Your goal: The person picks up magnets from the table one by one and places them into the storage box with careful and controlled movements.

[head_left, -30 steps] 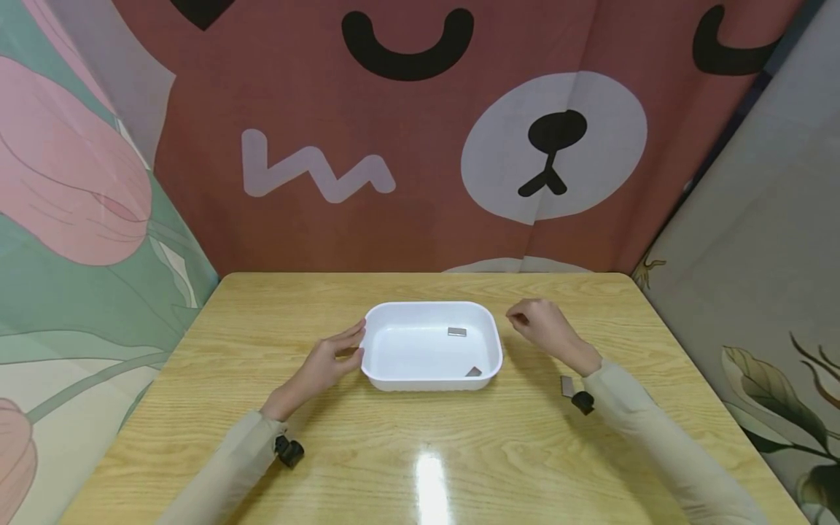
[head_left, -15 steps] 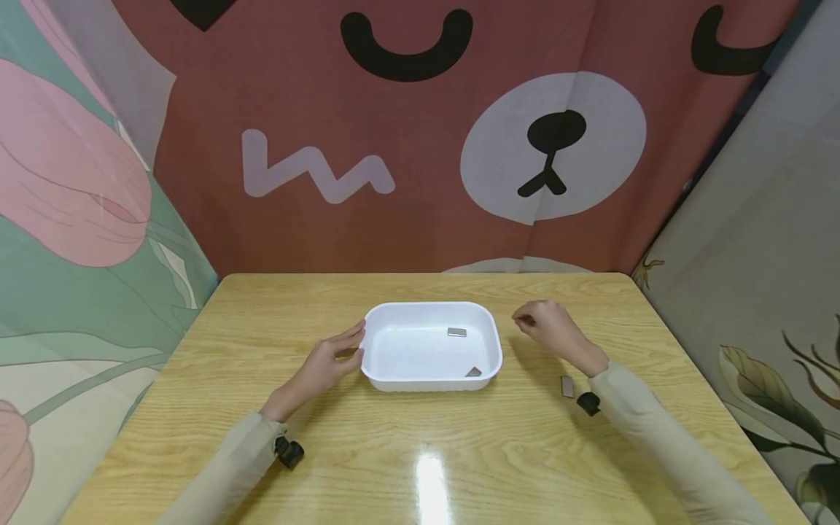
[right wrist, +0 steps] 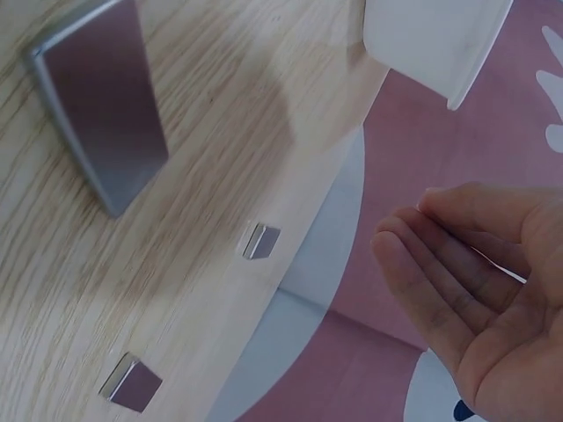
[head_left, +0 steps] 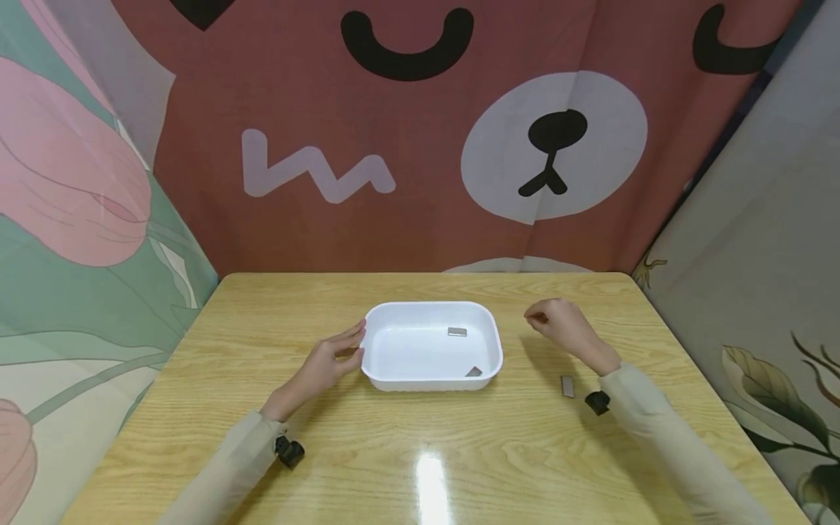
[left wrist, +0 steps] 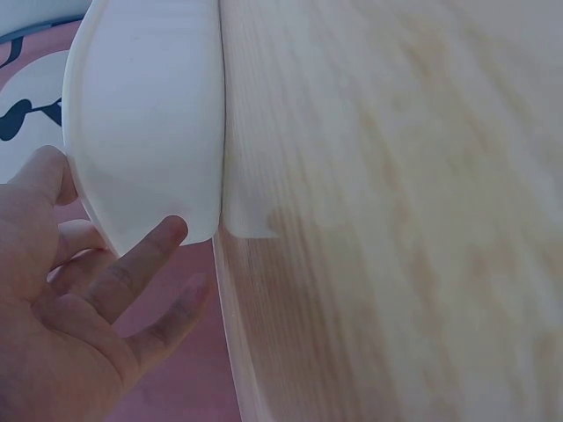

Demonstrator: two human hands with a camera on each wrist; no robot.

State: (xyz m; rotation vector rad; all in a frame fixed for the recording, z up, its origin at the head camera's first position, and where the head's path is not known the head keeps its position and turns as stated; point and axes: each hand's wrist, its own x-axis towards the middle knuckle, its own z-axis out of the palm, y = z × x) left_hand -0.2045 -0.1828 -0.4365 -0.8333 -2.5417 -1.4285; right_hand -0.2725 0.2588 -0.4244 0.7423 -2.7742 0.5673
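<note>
In the head view my left hand [head_left: 321,372] touches the left end of a white rectangular tray [head_left: 432,384] with fairly straight, spread fingers. The left wrist view shows a fingertip against the tray's outer wall [left wrist: 149,114]. Inside the tray lie two small silver rectangular blocks, one toward the back [head_left: 457,332] and another [head_left: 474,372] in the near right corner. Right of the tray my right hand [head_left: 564,328] hovers above the table, fingers loosely bent and nothing seen between them. A silver block [head_left: 567,386] lies on the table below its wrist.
Two more small blocks, one nearer the edge [right wrist: 262,242] and one lower [right wrist: 134,384], lie on the wooden table [head_left: 367,459] in the right wrist view; the right hand or arm hides them in the head view. A bear-print curtain [head_left: 420,233] hangs behind the table.
My right hand has drifted a little to the right, away from the tray, so the table block below its wrist shows more fully. The left hand, the tray and the blocks have stayed put.
</note>
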